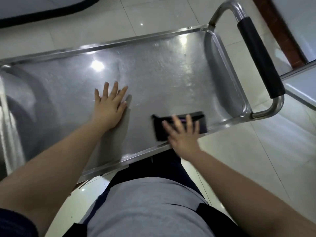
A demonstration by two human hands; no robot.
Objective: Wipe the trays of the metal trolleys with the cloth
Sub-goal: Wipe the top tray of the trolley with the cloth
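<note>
The top tray of a metal trolley fills the middle of the view, lying slantwise across a pale tiled floor. The left hand lies flat on the bare metal near the tray's middle, fingers straight and a little spread, its grip released and holding nothing. The right hand is blurred. Its fingers are spread and straight, pressing down on the dark cloth rather than closing round it, so that grip is released too.

The cloth lies inside the tray at the near right corner, close to the near rim. Much of it is covered by the right hand, and only its far strip and its two ends show, with a thin purple streak between the fingers.

At the right end the trolley's looped handle carries black padding. The tray's left end is smeared and cut off by the frame, and whatever lies beneath the tray is hidden by it.

At the right edge a flat metal surface is cut off and may be another tray. A dark curved band at the top left is too blurred to name. The person's grey top and dark clothing fill the bottom.
</note>
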